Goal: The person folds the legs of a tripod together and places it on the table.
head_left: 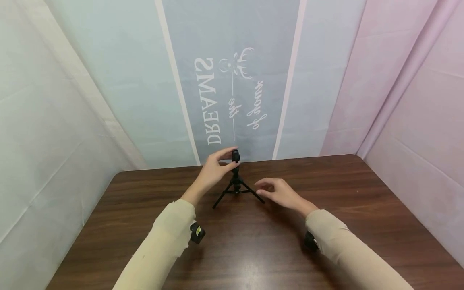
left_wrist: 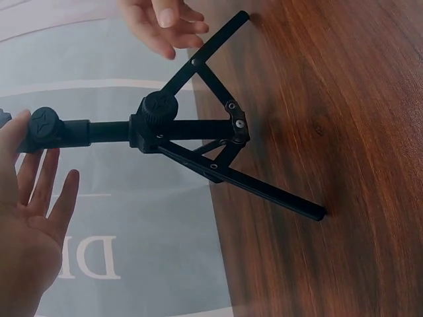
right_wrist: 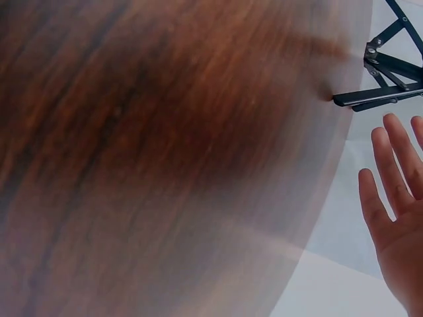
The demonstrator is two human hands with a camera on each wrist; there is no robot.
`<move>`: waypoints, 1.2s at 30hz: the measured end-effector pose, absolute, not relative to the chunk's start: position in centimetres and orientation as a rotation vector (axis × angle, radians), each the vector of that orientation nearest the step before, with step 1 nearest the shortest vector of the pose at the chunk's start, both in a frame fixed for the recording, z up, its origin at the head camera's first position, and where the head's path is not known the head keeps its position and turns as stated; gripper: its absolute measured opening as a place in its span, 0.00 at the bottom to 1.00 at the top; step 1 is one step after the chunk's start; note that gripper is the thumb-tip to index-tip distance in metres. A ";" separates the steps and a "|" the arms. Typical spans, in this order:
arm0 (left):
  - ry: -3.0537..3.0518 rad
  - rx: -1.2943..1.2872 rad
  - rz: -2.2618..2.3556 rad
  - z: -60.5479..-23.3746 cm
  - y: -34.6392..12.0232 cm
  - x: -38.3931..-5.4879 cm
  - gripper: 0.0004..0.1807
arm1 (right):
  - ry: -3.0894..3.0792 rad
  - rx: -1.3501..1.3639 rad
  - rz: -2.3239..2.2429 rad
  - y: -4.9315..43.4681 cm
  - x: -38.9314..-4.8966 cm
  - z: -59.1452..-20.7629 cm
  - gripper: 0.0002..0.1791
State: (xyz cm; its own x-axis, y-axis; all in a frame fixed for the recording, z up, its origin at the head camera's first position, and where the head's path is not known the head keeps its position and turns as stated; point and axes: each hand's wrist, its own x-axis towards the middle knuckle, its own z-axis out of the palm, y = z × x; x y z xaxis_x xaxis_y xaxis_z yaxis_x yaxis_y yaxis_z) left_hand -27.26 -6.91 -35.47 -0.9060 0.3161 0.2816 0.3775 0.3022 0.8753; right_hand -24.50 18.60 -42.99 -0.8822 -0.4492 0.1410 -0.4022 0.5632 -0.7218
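Note:
A small black tripod (head_left: 236,182) stands upright with its legs spread on the brown wooden table (head_left: 250,249). My left hand (head_left: 211,171) holds its top end between thumb and fingers. In the left wrist view the thumb lies over the upper part of the tripod (left_wrist: 109,132), below which come a thin column, a round knob (left_wrist: 160,107) and hinged leg braces. Just right of the tripod, my right hand (head_left: 282,194) hovers near one leg, holding nothing. Its fingers look loosely extended in the right wrist view, beside the tripod legs (right_wrist: 377,99).
Behind the table hangs a pale blue and grey cloth (head_left: 319,80) with white lettering, close behind the tripod. Light cloth walls (head_left: 47,161) close in the left and right sides. A small black device (head_left: 197,233) sits at the left wrist, another (head_left: 311,241) at the right.

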 end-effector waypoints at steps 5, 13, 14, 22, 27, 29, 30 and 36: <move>-2.480 -0.656 -1.669 -35.5 -6.7 -27.5 0.24 | 2.694 -0.752 -1.187 18.4 -24.8 -43.4 0.18; -2.506 -0.672 -1.587 -35.1 -6.4 -27.4 0.21 | 2.648 -0.757 -1.112 18.4 -25.4 -43.4 0.14; -2.513 -0.677 -1.572 -35.1 -6.3 -27.4 0.21 | 2.640 -0.755 -1.109 18.5 -25.5 -43.5 0.14; -2.589 -0.648 -1.523 -35.5 -6.2 -27.0 0.16 | 2.627 -0.813 -1.049 18.4 -25.8 -44.3 0.15; -2.583 -0.645 -1.537 -35.8 -6.1 -26.7 0.16 | 2.647 -0.824 -0.993 18.5 -25.7 -44.5 0.15; -2.570 -0.641 -1.555 -35.9 -6.0 -26.5 0.17 | 2.656 -0.837 -0.974 18.5 -25.7 -44.5 0.14; -2.564 -0.636 -1.564 -35.9 -5.9 -26.4 0.17 | 2.661 -0.840 -0.965 18.4 -25.7 -44.5 0.14; -2.507 -0.565 -1.597 -35.9 -5.5 -26.0 0.16 | 2.692 -0.824 -0.899 18.1 -25.6 -44.3 0.11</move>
